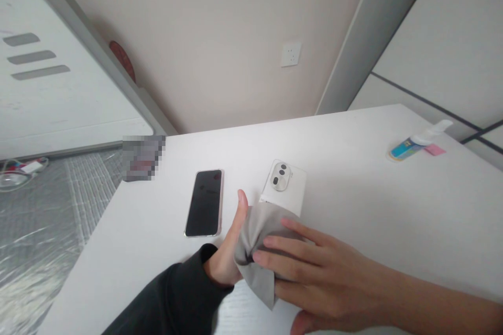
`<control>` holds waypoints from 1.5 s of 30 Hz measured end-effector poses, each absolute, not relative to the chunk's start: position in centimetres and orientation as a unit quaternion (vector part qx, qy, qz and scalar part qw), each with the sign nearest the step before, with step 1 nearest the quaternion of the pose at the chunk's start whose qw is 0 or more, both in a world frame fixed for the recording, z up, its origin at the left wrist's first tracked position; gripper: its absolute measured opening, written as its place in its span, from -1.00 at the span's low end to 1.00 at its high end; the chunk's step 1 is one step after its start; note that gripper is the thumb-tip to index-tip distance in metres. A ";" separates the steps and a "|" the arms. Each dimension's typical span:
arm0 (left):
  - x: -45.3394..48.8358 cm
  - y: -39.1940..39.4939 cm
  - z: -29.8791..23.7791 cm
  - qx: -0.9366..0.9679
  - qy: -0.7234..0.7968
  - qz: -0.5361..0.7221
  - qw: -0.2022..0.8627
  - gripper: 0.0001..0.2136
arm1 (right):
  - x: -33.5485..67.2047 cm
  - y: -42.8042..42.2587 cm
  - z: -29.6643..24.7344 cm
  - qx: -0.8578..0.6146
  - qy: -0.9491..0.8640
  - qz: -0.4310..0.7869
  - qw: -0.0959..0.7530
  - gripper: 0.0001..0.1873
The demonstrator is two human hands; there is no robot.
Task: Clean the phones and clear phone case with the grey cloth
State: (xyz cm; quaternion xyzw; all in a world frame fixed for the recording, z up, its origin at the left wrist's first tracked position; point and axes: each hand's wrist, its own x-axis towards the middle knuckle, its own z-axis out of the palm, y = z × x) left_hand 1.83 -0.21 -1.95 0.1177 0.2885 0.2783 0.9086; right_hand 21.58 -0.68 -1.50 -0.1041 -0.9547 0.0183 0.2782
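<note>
A white phone (295, 184), with its rear cameras showing, has its lower part covered by a grey cloth (255, 225). My left hand (228, 257) is at the phone's left edge, thumb sticking up; its other fingers are hidden behind the cloth and phone, and it appears to hold the phone. My right hand (314, 267) presses the cloth against the phone's back, with its fingers slightly spread over the folds. To the left, a second phone (204, 203) in a clear case lies with its dark screen up, apart from both hands.
A spray bottle (408, 147) lies on its side at the right of the white table (353, 167), beside a small pink item (435, 149). At the table's back left corner is a blurred-out object (142, 158). A wall socket (291, 55) is behind.
</note>
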 end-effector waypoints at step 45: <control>3.2 -0.3 -1.2 0.305 0.270 0.330 0.852 -0.08 | 24.0 3.8 -2.3 -0.273 -0.924 -0.014 0.266 -0.21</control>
